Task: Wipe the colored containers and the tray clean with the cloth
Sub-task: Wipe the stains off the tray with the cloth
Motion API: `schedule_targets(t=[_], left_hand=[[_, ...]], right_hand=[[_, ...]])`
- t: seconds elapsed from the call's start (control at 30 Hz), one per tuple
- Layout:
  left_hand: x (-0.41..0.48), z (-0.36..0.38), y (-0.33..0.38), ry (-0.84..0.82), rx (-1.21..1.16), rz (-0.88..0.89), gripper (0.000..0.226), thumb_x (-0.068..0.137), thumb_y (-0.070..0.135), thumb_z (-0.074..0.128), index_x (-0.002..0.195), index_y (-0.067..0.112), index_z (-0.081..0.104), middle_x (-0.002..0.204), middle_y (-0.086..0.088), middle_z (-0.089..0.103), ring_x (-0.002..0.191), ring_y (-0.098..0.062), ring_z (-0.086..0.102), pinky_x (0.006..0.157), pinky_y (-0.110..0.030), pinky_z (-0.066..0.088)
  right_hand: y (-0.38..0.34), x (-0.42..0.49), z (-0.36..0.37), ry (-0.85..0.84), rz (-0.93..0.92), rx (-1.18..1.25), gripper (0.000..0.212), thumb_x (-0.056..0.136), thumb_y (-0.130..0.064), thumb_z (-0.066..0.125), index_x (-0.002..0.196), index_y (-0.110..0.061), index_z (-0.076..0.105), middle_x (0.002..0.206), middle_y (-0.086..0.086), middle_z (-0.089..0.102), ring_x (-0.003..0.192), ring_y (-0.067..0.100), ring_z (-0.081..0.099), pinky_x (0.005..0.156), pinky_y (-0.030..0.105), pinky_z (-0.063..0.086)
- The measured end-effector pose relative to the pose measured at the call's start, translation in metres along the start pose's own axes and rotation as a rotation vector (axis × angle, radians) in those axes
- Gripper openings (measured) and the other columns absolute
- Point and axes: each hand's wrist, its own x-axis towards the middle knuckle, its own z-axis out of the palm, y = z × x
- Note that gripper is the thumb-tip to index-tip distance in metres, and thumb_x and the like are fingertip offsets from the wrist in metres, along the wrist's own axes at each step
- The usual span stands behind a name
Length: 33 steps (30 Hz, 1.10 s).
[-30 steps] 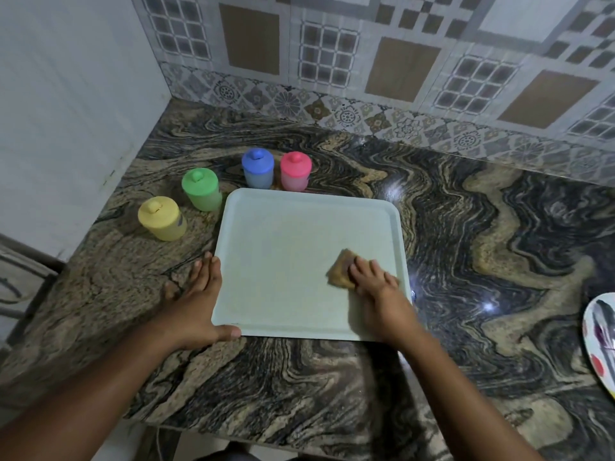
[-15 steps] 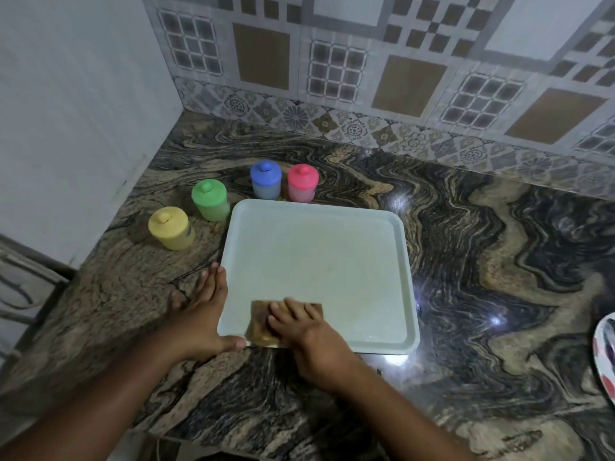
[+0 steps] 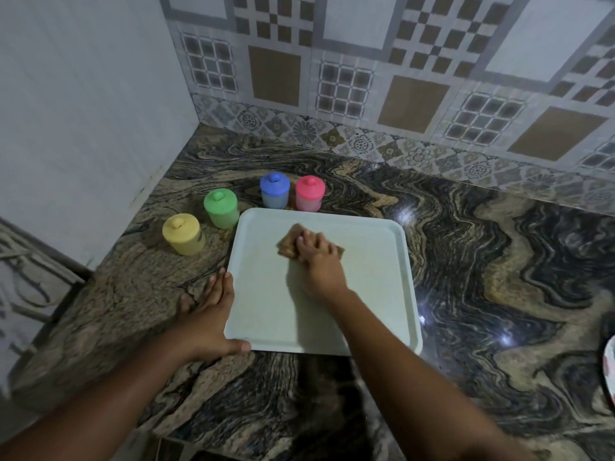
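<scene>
Right hand [image 3: 317, 261] flat, fingers extended, pressing brown cloth [image 3: 289, 244] onto far half of tray [image 3: 372, 294]. Left hand [image 3: 209, 314] spread flat on surface [image 3: 499, 294], fingers along tray's left edge, thumb against near-left corner. Four colored containers [image 3: 221, 207] stand beyond tray's far-left corner.

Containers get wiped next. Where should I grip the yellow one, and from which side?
Probably round its cylindrical wall below the lid, from the near side: the yellow container stands upright, apart from the green one, with bare counter in front. Its small knob may only lift the lid.
</scene>
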Motion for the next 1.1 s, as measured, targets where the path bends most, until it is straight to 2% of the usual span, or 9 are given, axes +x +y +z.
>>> schedule_targets(t=[0.07,0.2,0.37,0.57,0.67,0.8,0.9,0.97,1.1], left_hand=[[-0.001,0.0,0.0,0.002,-0.005,0.0,0.136,0.074,0.076,0.061,0.14,0.02,-0.044,0.148,0.004,-0.049,0.141,-0.016,-0.038,0.117,-0.063,-0.007],[-0.001,0.0,0.0,-0.001,0.004,0.002,0.138,0.072,0.077,0.061,0.137,0.02,-0.046,0.15,0.002,-0.048,0.142,-0.017,-0.037,0.117,-0.064,-0.005],[-0.001,-0.003,0.002,0.01,0.007,-0.002,0.14,0.069,0.078,0.062,0.142,0.019,-0.042,0.15,0.002,-0.047,0.143,-0.019,-0.036,0.116,-0.066,-0.003],[-0.002,-0.004,0.005,-0.003,0.017,-0.014,0.14,0.071,0.075,0.065,0.144,0.016,-0.04,0.151,0.001,-0.046,0.143,-0.019,-0.036,0.116,-0.065,-0.005],[0.0,-0.003,0.002,-0.012,0.004,-0.013,0.14,0.071,0.076,0.064,0.143,0.017,-0.041,0.151,0.002,-0.047,0.142,-0.019,-0.037,0.117,-0.064,-0.006],[0.004,-0.002,-0.002,-0.018,-0.007,-0.001,0.14,0.071,0.078,0.063,0.143,0.019,-0.041,0.149,0.005,-0.048,0.142,-0.017,-0.037,0.118,-0.063,-0.004],[0.008,0.001,-0.006,-0.004,-0.009,0.005,0.142,0.068,0.08,0.063,0.141,0.02,-0.043,0.15,0.004,-0.048,0.142,-0.017,-0.036,0.119,-0.062,-0.002],[0.008,0.002,-0.007,-0.009,-0.016,0.01,0.141,0.069,0.079,0.064,0.138,0.022,-0.045,0.147,0.006,-0.05,0.141,-0.017,-0.038,0.118,-0.063,-0.004],[0.004,-0.002,-0.002,-0.016,-0.012,0.017,0.138,0.07,0.076,0.065,0.131,0.025,-0.048,0.143,0.006,-0.052,0.141,-0.019,-0.039,0.117,-0.064,-0.005]], right_hand=[[-0.027,-0.025,0.015,-0.098,-0.134,0.008,0.071,0.092,-0.036,0.016,0.154,-0.01,0.039,0.165,0.015,0.026,0.151,0.039,0.023,0.119,0.048,0.019],[-0.016,-0.108,0.024,-0.223,-0.319,-0.005,0.066,0.092,-0.026,0.039,0.157,-0.014,0.035,0.167,0.004,0.023,0.156,0.027,0.012,0.125,0.042,0.009],[0.083,-0.144,-0.01,-0.14,-0.09,0.052,0.069,0.086,-0.031,0.03,0.155,-0.032,0.031,0.161,-0.017,0.016,0.155,0.017,0.01,0.126,0.03,0.009],[0.088,-0.037,-0.026,0.113,0.248,-0.048,0.056,0.101,-0.008,0.038,0.156,-0.019,0.035,0.163,0.012,0.029,0.147,0.035,0.031,0.112,0.039,0.026],[0.038,0.004,-0.019,0.097,0.182,-0.052,0.054,0.101,-0.014,0.032,0.155,-0.019,0.035,0.163,0.013,0.028,0.146,0.034,0.029,0.111,0.041,0.026],[-0.022,-0.027,0.017,-0.084,-0.101,-0.029,0.059,0.1,-0.021,0.02,0.157,-0.018,0.033,0.168,0.01,0.019,0.155,0.034,0.015,0.122,0.042,0.012],[-0.029,-0.098,0.026,-0.21,-0.269,0.021,0.062,0.094,-0.011,0.04,0.156,-0.014,0.036,0.167,0.008,0.024,0.155,0.031,0.016,0.125,0.044,0.01],[-0.009,-0.144,0.02,-0.264,-0.25,0.098,0.065,0.09,-0.014,0.039,0.154,-0.019,0.041,0.166,0.002,0.027,0.155,0.026,0.019,0.126,0.04,0.013],[0.061,-0.179,-0.024,-0.253,0.048,0.027,0.066,0.09,-0.028,0.031,0.155,-0.041,0.033,0.166,-0.007,0.028,0.151,0.025,0.032,0.121,0.037,0.031]])
